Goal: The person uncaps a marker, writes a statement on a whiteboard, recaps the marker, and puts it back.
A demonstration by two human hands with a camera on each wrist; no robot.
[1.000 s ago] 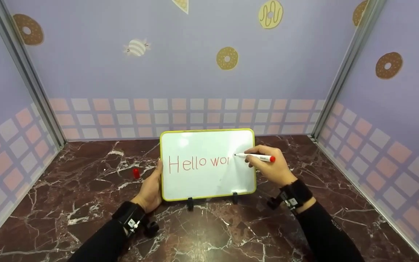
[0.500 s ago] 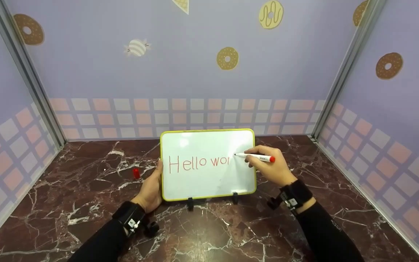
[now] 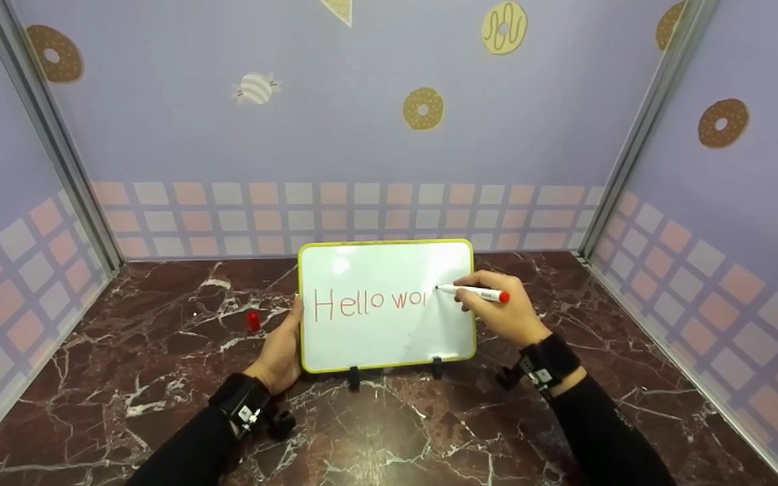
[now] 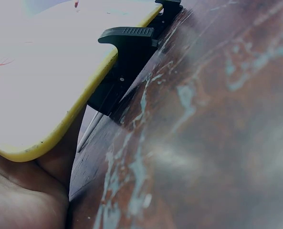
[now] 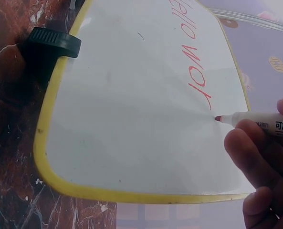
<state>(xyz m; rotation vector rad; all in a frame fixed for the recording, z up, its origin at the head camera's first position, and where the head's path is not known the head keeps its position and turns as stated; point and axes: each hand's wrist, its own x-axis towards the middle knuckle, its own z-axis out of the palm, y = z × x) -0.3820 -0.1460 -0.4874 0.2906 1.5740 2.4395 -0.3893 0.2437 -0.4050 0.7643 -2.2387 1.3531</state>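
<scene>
A whiteboard (image 3: 375,344) with a yellow frame leans on a black stand (image 3: 354,378), red writing "Hello wor" across it. My left hand (image 3: 279,358) grips the board's left edge, thumb along the frame and the other fingers behind it, mostly hidden. In my right hand (image 3: 502,307), a white marker (image 5: 256,119) with a red end is pinched between thumb and fingers. Its red tip is right at the board's surface, just past the "r". On the table left of the board stands a red marker cap (image 3: 253,321).
The dark red marbled table (image 3: 159,378) spreads around the board. A lilac back wall (image 3: 335,148) with donut pictures and a checkered band rises behind, with side walls left and right. Black cameras are strapped to both wrists.
</scene>
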